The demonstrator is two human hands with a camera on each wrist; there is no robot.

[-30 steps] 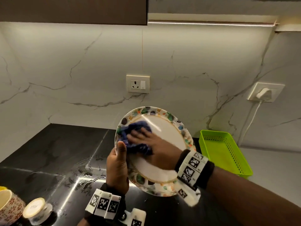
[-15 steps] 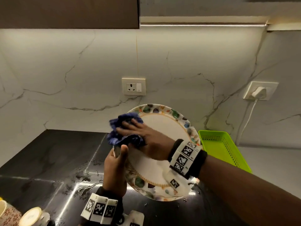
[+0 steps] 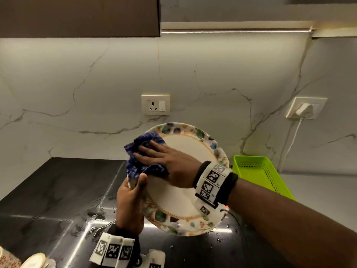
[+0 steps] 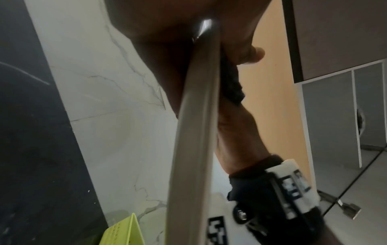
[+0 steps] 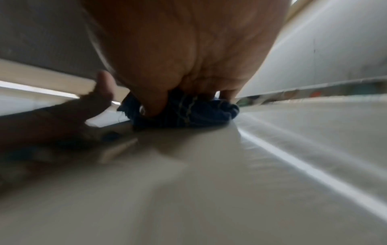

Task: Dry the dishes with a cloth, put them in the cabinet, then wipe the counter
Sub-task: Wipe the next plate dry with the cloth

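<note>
Head view, near to far: mugs (image 3: 11, 261) sit at the near-left corner of the black counter (image 3: 58, 190), partly cut off by the frame edge. Water puddles (image 3: 94, 211) lie on the counter just left of the hands, so the wipe step looks not yet done.

Left hand (image 3: 131, 206) grips the plate (image 3: 193, 151) by its near-left rim, thumb (image 3: 142, 180) hooked over the front face, fingers behind and out of sight. Plate is off the counter and tilted face-up toward the person, probably so the face is exposed to the cloth and one hand is free to wipe. Left wrist view shows the rim (image 4: 194, 132) edge-on running out from that grip.

Right hand (image 3: 170, 161) lies flat, fingers straight and spread, pressing the blue cloth (image 3: 143, 151) onto the plate's upper-left area. Cloth is bunched under the fingertips and spills past the left rim, touching the left thumb. Right wrist view confirms: cloth (image 5: 184, 112) sandwiched between fingers and plate face.

Judgement: drying step on this plate, mid-wipe; back side unconfirmed.

Further right, a green basket (image 3: 260, 175) sits on the counter. Cabinet (image 3: 77, 16) hangs above on the far wall, door closed.
</note>
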